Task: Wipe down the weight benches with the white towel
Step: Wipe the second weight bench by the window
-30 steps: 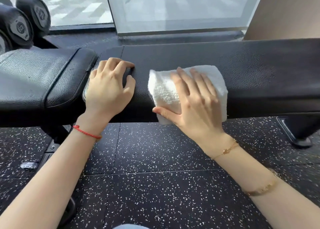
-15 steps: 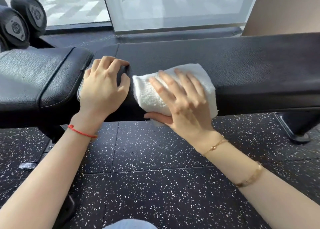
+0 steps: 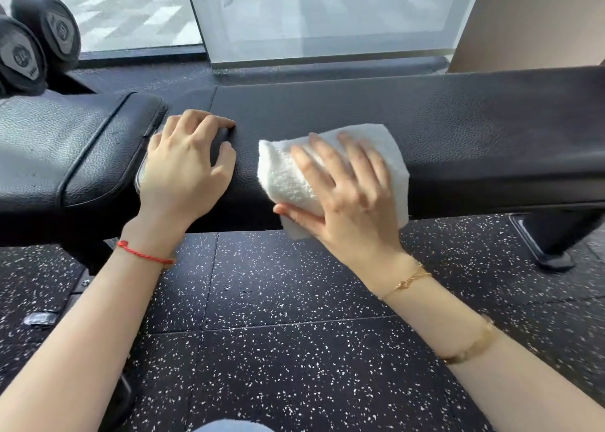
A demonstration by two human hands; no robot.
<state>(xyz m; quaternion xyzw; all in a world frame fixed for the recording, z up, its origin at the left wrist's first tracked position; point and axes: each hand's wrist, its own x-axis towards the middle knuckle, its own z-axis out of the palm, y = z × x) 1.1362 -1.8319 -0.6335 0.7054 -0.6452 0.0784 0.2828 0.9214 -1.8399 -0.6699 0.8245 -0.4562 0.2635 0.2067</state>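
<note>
Two hands on bench pad: right hand flat, fingers spread, w/ thumb under towel, pressing it on pad's near edge to wipe. Left hand, loosely curled, empty, braces pad's end.

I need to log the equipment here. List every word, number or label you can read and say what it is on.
Nearer dumbbell: grey end plate with dark marks, too blurred to read.
Farther dumbbell: grey end plate with marks, too blurred to read.
Benches, towel, floor: no text.
</note>
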